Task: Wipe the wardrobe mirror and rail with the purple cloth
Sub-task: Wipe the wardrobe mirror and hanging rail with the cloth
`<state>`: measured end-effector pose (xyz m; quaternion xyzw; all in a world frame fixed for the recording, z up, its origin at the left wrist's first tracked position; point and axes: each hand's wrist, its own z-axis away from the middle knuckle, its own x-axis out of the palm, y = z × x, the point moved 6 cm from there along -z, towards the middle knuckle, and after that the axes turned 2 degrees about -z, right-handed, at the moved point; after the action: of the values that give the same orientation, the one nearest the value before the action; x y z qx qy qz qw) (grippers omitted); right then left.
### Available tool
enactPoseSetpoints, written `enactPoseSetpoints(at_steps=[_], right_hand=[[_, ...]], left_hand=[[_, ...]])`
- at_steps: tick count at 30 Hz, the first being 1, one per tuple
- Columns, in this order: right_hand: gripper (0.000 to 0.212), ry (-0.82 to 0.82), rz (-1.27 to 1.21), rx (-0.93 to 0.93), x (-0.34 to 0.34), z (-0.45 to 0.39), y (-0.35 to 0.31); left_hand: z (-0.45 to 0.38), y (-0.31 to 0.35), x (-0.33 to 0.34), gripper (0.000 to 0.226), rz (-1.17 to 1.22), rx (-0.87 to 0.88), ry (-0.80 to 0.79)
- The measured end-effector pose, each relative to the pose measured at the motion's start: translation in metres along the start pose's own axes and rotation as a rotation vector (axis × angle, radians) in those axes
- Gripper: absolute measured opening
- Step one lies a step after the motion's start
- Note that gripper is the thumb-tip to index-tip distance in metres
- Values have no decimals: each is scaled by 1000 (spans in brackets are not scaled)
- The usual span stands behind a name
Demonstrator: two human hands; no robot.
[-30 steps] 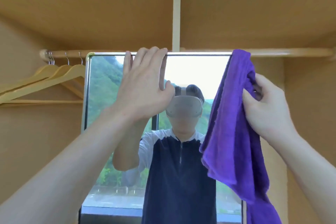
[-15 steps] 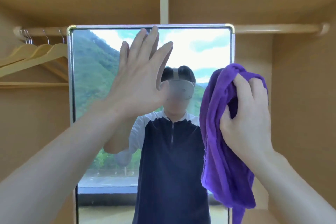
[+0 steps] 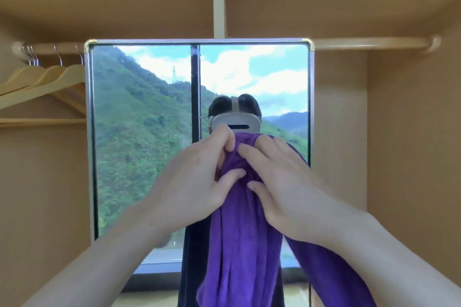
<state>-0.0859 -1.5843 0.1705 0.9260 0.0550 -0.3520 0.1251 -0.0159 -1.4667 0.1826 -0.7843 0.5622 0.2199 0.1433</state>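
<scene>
We hold the purple cloth [image 3: 239,227] in front of the mirror [image 3: 139,132]. Our left hand [image 3: 197,182] and right hand [image 3: 287,187] pinch its top together, bunching it. Next we press it flat on the glass, then the rail [image 3: 369,42].

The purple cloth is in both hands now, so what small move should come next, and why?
Probably bunch the purple cloth into a pad: left hand and right hand pinch its top, the rest hangs loose before the mirror.

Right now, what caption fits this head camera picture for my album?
Both hands, left hand and right hand, bunch the purple cloth before the wardrobe mirror.
</scene>
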Motion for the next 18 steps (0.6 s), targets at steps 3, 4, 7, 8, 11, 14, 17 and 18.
enactPoseSetpoints(at_steps=[3,4,7,8,11,14,17,18], right_hand=[[52,-23,-79,-26,-4,-6,6],[57,-12,-89,-27,-5,-9,6],[68,48,-49,-27,-7,-17,-1],[69,76,-34,-27,-8,-18,-4],[66,137,16,-54,-5,-15,-10],[61,181,87,-76,8,-6,-13],[63,223,237,-97,25,4,-17],[61,231,268,-106,29,7,-18]], left_hand=[[-3,-9,-14,24,-96,34,42],[-7,-13,-21,23,-127,32,71],[-20,-23,-43,20,-214,37,155],[-23,-25,-49,17,-237,48,174],[-29,-29,-62,13,-247,63,218],[-32,-29,-71,14,-285,63,247],[-35,-30,-78,17,-303,50,294],[-36,-32,-81,19,-299,18,319]])
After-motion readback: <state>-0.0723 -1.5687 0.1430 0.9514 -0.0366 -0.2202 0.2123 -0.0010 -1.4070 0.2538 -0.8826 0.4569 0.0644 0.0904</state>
